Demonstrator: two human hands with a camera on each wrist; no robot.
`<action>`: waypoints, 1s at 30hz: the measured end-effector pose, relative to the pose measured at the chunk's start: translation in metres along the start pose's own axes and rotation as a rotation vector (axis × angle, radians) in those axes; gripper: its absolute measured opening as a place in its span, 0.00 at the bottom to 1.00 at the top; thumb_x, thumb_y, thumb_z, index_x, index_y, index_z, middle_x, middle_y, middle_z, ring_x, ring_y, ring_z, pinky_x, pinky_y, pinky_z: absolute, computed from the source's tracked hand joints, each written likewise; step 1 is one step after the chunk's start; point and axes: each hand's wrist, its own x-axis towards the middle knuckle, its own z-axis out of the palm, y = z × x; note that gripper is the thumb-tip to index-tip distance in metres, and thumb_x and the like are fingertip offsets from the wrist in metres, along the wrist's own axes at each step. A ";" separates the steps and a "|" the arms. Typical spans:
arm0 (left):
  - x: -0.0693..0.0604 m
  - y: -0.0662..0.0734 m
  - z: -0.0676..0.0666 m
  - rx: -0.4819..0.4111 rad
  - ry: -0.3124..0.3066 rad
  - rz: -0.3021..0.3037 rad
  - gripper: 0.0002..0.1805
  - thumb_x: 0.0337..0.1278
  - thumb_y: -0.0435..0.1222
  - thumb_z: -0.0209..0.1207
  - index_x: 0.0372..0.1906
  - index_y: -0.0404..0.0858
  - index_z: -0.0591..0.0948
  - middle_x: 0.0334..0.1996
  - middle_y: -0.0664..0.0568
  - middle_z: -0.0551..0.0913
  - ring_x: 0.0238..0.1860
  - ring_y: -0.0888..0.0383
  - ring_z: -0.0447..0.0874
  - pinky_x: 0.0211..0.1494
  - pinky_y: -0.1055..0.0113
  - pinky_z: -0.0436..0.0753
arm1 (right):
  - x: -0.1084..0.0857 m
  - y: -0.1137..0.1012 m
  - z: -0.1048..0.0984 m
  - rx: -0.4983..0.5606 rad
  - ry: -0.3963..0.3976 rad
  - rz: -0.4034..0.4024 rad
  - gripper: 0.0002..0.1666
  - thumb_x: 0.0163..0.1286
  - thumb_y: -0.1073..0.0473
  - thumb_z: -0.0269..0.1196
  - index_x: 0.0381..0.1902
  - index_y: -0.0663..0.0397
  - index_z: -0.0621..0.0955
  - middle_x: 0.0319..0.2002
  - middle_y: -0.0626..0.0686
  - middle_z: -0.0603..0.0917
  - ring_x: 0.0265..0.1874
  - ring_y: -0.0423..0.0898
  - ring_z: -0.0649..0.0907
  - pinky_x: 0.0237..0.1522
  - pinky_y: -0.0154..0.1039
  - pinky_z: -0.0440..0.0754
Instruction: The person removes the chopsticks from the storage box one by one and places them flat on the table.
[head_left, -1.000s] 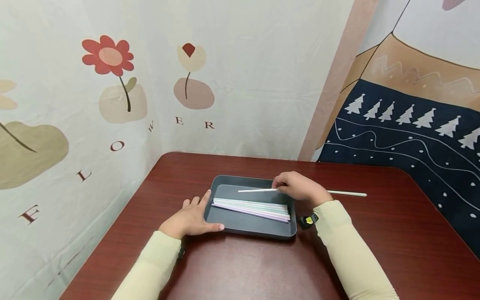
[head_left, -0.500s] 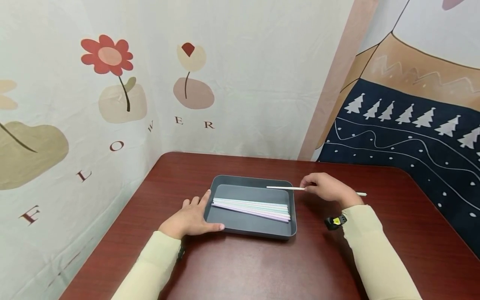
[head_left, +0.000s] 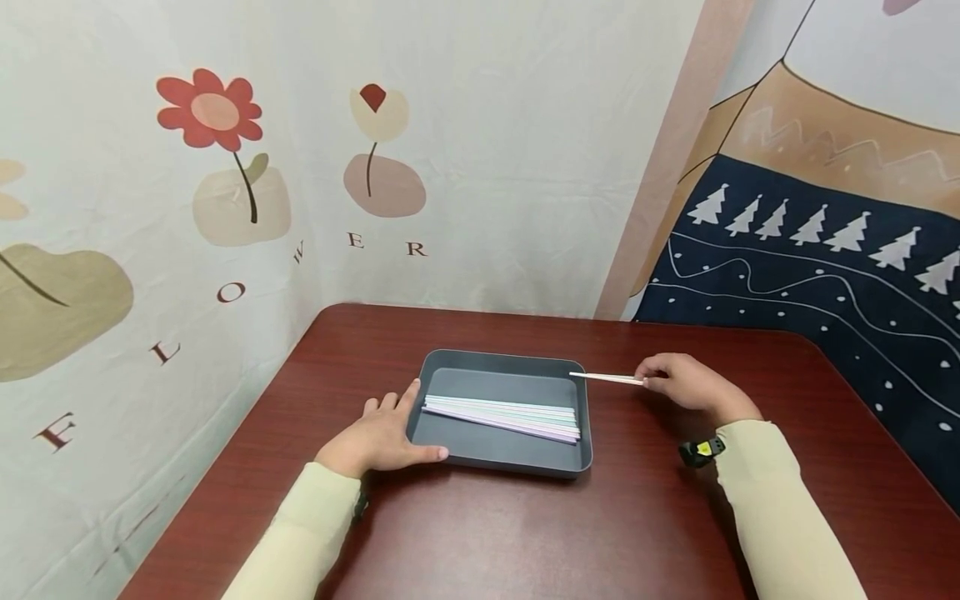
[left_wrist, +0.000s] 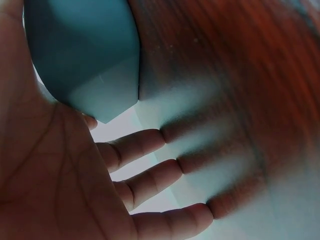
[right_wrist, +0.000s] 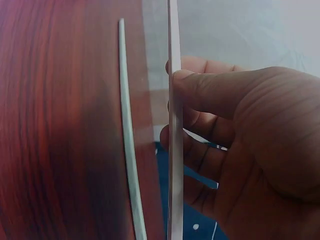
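A dark grey rectangular tray (head_left: 461,450) sits on the table with several pastel chopsticks (head_left: 502,417) fanned out inside. My left hand (head_left: 378,440) rests against its left side, fingers spread, thumb at the near rim. To the right of the tray, my right hand (head_left: 693,388) pinches a pale chopstick (right_wrist: 176,150) between thumb and fingers; the tip points left, at the tray's far right corner. The right wrist view also has a second, pale greenish chopstick (right_wrist: 126,115) lying on the table beside the held one. My hand mostly hides it in the head view.
The reddish-brown wooden table (head_left: 480,533) stretches around the tray. Behind it hangs a pale curtain (head_left: 510,167) with printed flowers, and at the right a dark blue cloth (head_left: 795,275) with white trees. A small black device (head_left: 701,452) is strapped to my right wrist.
My right hand has moved rightward from above the tray to the table on its right, carrying the pale chopstick along. My left hand and the chopsticks in the tray have stayed put.
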 end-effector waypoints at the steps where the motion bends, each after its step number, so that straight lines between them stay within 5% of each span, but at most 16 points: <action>1: 0.000 0.000 0.000 0.000 0.000 0.001 0.73 0.37 0.75 0.63 0.80 0.36 0.46 0.64 0.34 0.66 0.55 0.38 0.64 0.54 0.45 0.73 | -0.001 0.002 -0.001 -0.003 0.002 0.001 0.09 0.71 0.68 0.59 0.40 0.52 0.85 0.34 0.50 0.82 0.35 0.47 0.76 0.41 0.45 0.75; 12: 0.000 0.001 0.000 -0.008 -0.002 -0.009 0.73 0.36 0.75 0.63 0.80 0.37 0.45 0.63 0.35 0.66 0.54 0.40 0.63 0.51 0.47 0.76 | -0.010 0.024 -0.003 -0.022 -0.006 0.085 0.08 0.72 0.67 0.59 0.39 0.51 0.84 0.35 0.48 0.81 0.37 0.49 0.76 0.43 0.48 0.74; 30: 0.002 0.000 0.000 0.002 -0.005 0.001 0.73 0.37 0.76 0.62 0.80 0.37 0.45 0.63 0.34 0.66 0.54 0.40 0.63 0.54 0.46 0.74 | -0.007 0.033 0.011 -0.163 0.076 -0.020 0.12 0.65 0.73 0.63 0.32 0.49 0.83 0.32 0.47 0.81 0.33 0.46 0.76 0.41 0.50 0.76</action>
